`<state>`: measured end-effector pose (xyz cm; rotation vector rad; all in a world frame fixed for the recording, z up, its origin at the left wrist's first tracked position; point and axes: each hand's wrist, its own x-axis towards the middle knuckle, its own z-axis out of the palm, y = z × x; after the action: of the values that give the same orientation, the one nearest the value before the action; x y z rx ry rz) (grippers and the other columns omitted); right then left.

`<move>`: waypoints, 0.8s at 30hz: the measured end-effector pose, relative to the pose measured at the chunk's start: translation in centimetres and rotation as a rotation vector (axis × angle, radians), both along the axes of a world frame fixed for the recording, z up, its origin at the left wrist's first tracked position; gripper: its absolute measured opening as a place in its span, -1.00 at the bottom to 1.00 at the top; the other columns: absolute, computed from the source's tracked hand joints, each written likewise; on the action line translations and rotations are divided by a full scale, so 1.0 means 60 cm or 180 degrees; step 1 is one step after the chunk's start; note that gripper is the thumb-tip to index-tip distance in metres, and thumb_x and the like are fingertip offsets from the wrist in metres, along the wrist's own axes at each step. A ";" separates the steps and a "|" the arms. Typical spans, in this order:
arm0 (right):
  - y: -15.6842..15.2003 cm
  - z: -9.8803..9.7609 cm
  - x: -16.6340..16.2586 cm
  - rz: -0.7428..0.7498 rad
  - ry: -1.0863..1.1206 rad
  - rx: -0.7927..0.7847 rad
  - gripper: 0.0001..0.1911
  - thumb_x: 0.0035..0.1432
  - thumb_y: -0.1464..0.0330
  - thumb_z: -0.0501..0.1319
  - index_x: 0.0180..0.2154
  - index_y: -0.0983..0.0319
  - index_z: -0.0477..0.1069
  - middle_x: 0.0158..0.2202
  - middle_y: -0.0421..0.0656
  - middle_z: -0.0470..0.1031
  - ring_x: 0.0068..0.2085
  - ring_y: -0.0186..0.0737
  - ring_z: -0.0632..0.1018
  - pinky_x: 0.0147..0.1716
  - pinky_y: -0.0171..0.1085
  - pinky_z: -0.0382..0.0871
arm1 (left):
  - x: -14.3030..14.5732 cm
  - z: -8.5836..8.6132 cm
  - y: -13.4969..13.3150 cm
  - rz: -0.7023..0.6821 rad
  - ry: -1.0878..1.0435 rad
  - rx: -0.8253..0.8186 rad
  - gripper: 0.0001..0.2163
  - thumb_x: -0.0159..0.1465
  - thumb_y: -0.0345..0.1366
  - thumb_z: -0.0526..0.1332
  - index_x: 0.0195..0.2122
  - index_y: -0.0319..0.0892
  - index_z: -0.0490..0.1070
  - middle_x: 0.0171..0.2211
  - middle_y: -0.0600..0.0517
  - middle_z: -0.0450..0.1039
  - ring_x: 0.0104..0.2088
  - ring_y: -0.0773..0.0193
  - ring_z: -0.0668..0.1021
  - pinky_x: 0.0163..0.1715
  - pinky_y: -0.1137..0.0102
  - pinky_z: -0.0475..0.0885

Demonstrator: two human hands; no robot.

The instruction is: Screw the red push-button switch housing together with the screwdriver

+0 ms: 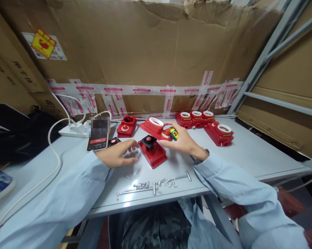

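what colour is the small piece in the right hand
Yellow and green, held in the right hand as a small piece; the head view shows it.

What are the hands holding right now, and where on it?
The right hand grips a red cover at its near end, by the button. The left hand rests flat on the table, holding nothing.

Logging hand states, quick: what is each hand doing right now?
Left hand: open, palm down on the table, holding nothing, beside the red base.
Right hand: fingers closed on a red cover.
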<state>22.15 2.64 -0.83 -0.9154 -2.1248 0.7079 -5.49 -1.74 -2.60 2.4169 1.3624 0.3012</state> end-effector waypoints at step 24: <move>0.004 0.004 0.006 -0.0034 0.0064 0.0007 -0.30 -0.08 0.02 0.35 0.04 0.19 0.26 -0.30 -0.16 0.49 -0.38 -0.26 0.46 -0.35 -0.21 0.36 | 0.025 0.021 -0.086 -0.0537 0.0271 -0.1141 -0.88 0.20 -0.31 0.14 -0.35 -0.19 0.45 -0.33 -0.02 0.50 -0.36 0.27 0.51 -0.30 0.43 0.40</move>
<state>22.49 2.86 -0.60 -0.9140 -2.1013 0.7065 -4.00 -6.89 -1.33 2.2411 1.1238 -0.0847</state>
